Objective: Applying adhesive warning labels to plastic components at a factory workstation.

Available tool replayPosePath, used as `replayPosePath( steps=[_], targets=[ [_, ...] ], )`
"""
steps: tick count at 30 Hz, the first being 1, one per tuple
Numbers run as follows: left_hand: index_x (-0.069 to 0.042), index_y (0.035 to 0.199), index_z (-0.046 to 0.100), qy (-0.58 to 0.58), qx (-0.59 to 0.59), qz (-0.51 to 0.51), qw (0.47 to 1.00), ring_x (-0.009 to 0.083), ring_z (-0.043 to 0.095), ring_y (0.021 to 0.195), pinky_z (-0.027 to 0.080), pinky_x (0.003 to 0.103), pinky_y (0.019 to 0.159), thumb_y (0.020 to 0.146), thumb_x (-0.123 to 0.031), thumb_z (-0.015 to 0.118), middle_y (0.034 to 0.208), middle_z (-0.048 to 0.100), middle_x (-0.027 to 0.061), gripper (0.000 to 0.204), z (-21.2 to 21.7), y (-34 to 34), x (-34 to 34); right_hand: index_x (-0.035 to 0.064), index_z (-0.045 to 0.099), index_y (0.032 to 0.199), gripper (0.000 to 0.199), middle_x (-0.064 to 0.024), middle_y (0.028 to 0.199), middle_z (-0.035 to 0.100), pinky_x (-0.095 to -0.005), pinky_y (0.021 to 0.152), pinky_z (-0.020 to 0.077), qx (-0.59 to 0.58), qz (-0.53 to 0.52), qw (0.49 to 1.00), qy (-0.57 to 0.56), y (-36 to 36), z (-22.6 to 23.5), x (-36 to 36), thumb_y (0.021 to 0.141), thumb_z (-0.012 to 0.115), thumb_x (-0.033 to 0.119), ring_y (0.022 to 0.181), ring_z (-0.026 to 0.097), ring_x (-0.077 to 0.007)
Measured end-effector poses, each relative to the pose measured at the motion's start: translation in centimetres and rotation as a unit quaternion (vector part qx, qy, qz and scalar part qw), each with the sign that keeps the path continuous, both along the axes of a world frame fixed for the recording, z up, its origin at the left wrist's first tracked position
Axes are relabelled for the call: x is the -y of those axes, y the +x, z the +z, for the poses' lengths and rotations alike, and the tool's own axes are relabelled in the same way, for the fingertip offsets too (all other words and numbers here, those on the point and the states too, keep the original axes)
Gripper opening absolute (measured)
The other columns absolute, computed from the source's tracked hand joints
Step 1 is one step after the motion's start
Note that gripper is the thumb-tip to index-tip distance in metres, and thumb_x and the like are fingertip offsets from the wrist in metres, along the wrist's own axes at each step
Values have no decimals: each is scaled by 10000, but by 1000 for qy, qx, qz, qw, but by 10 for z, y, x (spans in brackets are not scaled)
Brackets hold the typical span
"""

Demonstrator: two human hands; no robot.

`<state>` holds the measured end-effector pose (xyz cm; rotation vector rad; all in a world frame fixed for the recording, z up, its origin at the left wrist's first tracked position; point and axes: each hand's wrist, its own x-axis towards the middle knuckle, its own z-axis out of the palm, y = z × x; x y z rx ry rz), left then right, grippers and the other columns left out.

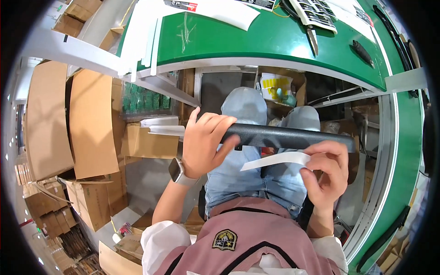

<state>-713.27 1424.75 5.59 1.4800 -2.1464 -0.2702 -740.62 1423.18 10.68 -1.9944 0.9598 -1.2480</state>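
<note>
A long black bar (284,136) with a slightly grainy surface lies crosswise above my knees. My left hand (204,144) grips its left end, fingers over the top; the thumb is a little blurred. Between the thumb and fingers of my right hand (329,172) is a narrow white strip (275,160). Its loose end points left and curves downward, in front of the bar and apart from it. My right fingertips are close to the bar's right part; whether they touch it I cannot tell.
Ahead stands a green-topped workbench (220,39) with scissors (313,41), white sheets (220,13) and a small dark object (363,53). An open carton (94,123) stands at left, near a tray of green parts (146,98). Another green bench (409,137) runs along the right.
</note>
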Motion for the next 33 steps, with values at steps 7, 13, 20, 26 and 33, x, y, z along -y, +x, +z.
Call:
replayPosePath(
  steps=[7,13,20,26,33],
  targets=[
    [-14,1039,615,18,-245,36,969,305,601,920,456,395,847,849,20,530,982,643,126,210,-1,11,-8,-17,637,860,123,-62,794,614,-207,586,482,82,30,972,219,41,-7,3,764,690,-73,656,600,-118],
    [34,812,630,54,-409,-16,911,233,577,868,453,312,774,834,1,552,976,672,142,88,0,26,-10,-22,615,879,77,-24,771,609,-191,587,485,147,21,917,370,50,-25,14,834,665,-61,651,590,-70],
    [20,660,586,23,-320,24,947,222,549,831,438,313,680,762,-15,675,941,643,114,140,-6,30,-11,6,627,814,98,8,707,602,-176,527,438,61,-21,939,338,57,-30,12,791,705,-50,599,558,-36],
    [10,640,547,15,-282,10,959,258,510,823,408,319,657,710,4,668,930,579,117,140,-12,31,-8,21,598,734,143,-1,653,571,-185,450,390,-51,-10,972,228,59,-39,10,741,724,-48,501,517,-33],
    [-5,623,505,-12,-245,-2,970,280,512,800,417,343,673,658,20,662,924,576,130,162,-15,30,-5,26,585,716,157,-4,640,551,-193,441,390,-81,-7,978,194,61,-40,12,727,717,-58,494,515,-44]
  ],
)
